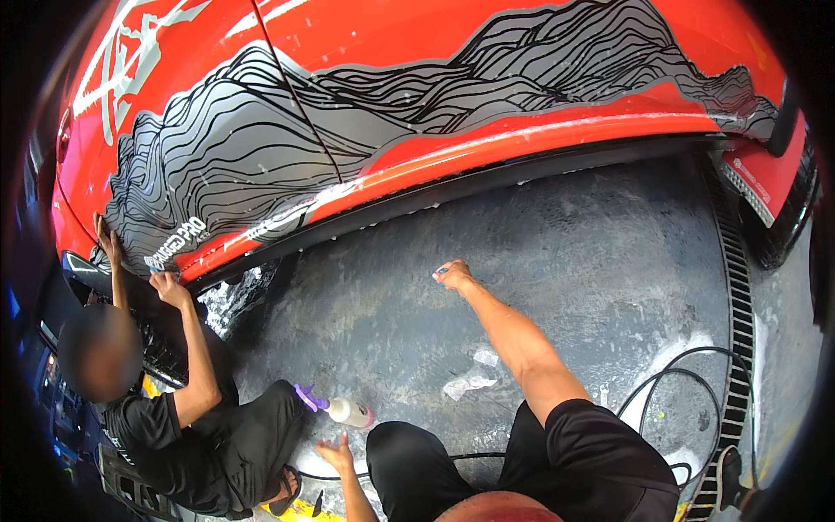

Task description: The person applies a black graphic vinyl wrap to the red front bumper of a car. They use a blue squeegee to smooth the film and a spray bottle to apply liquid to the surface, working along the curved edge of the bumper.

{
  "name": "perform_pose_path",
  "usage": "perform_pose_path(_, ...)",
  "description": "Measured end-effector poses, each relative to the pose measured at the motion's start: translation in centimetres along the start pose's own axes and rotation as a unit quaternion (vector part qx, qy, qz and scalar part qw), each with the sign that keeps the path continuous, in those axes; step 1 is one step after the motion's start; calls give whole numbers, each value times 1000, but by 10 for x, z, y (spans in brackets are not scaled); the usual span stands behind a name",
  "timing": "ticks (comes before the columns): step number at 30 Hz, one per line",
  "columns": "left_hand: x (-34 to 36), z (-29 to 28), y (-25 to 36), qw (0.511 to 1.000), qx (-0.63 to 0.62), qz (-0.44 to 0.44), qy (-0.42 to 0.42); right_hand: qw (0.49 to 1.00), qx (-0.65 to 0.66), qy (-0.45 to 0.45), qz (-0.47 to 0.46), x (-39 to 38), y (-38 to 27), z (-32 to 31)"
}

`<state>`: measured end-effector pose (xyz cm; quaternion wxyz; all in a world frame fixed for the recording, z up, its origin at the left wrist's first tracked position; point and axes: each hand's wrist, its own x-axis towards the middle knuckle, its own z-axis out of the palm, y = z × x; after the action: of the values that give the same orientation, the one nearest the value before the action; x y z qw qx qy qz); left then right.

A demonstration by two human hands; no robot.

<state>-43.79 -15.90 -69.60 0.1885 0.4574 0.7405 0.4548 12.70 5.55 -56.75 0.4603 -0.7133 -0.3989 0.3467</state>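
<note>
My right hand point(450, 273) is held out over the wet grey floor, closed on a small blue object, too small to make out. My left hand point(337, 454) is low in the view with fingers apart and nothing in it, just below a spray bottle point(346, 411) with a purple head. Above them stretches a red car point(383, 26) with grey and black wavy-line graphics point(226, 148) along its side. At the left a co-worker point(217, 435) in black sits low, one hand point(110, 244) on the graphic, the other point(170, 285) holding a small tool against its lower edge.
A black hose point(700, 350) loops over the floor at the right, near a long drain grate point(738, 296). The car's rear wheel point(770, 244) and red mudflap point(752, 187) are at the upper right. Crumpled white scraps point(470, 385) lie between me and the car.
</note>
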Motion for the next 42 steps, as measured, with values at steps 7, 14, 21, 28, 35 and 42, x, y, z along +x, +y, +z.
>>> perform_pose_path(7, -18, -15, 185, 945, -182, 269, -41, 994, 43, -82, -54, -37, -36, 7)
perform_pose_path(14, 29, 47, 406, 837, -242, 428, -239, 961, 23, -112, -251, -79, -122, 6)
perform_pose_path(21, -4, 29, 570, 743, -244, 539, -314, 914, 55, -33, -401, -182, -238, -27)
perform_pose_path(28, -36, 16, 621, 686, -470, 513, -213, 834, 202, 31, -512, -232, -301, -110)
perform_pose_path(35, -51, 19, 616, 651, -451, 539, -285, 825, 297, -115, -467, -258, -306, -149)
perform_pose_path(42, -54, 20, 609, 674, -409, 547, -281, 838, 157, 60, -519, -255, -304, -141)
